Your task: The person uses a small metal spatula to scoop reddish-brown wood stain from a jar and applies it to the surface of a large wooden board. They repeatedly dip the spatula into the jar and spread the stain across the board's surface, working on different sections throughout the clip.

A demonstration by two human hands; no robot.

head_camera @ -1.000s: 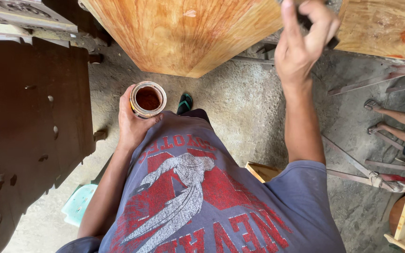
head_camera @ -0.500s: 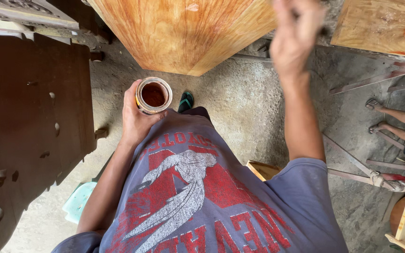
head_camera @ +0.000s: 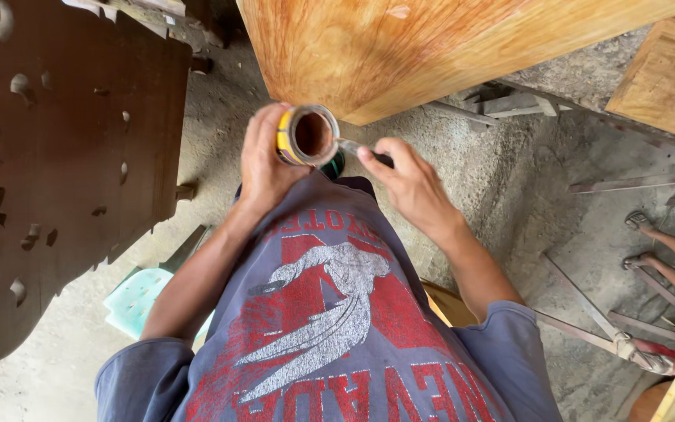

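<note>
Left hand [head_camera: 263,160] has its grip wrapped around the small round tin with a yellow band [head_camera: 306,137], tilted, brown stain inside. Right hand [head_camera: 408,184] pinches a thin brush handle [head_camera: 351,148] dipping into the tin's mouth. Just above the tin hangs the orange varnished wooden panel [head_camera: 400,47]; left of it, a dark carved wooden board [head_camera: 64,148].

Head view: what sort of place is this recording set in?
Most likely a woodworking or furniture-finishing workshop. A large reddish-stained wooden panel and a dark carved board stand over a rough concrete floor, and the left hand holds a can of brown liquid.
</note>
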